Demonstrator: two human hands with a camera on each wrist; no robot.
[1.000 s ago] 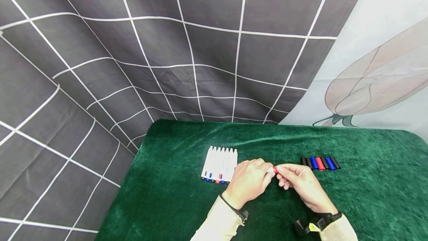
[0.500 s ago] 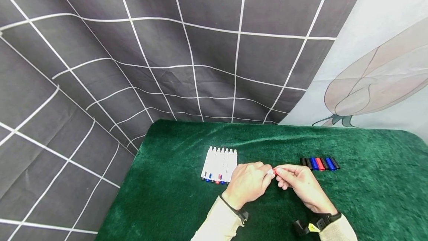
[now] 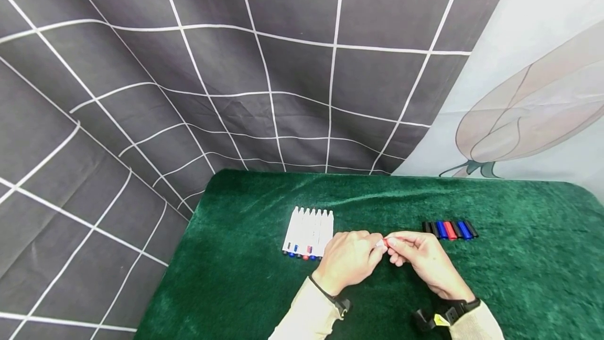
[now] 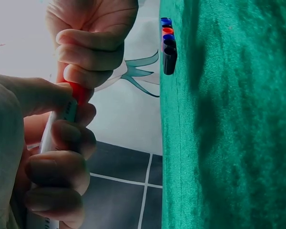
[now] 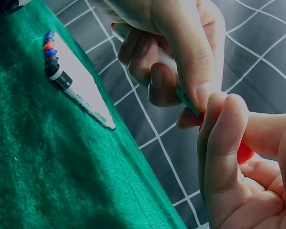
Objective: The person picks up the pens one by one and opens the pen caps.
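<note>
In the left wrist view, my left hand [image 4: 62, 157] grips the white barrel of a marker [image 4: 46, 133], fingers curled round it and thumb near its upper end. My right hand [image 3: 427, 261] pinches a red cap [image 4: 79, 93] at that end, between thumb and fingers. Cap and barrel meet in line, and the fingertips of both hands come together there. From the head view only a bit of the red cap [image 3: 386, 242] shows. The right wrist view has my left hand [image 5: 181, 52] above, with much of the marker hidden by fingers.
Left of the hands, several white uncapped markers [image 3: 309, 230] lie side by side on the green cloth [image 3: 226, 287]. To the right lies a row of black, blue and red caps [image 3: 450, 230]. A dark gridded curtain [image 3: 292, 67] hangs behind the table.
My right hand has shifted slightly left toward the left hand, and less of the red cap shows between them. Both rows on the cloth stay as they were.
</note>
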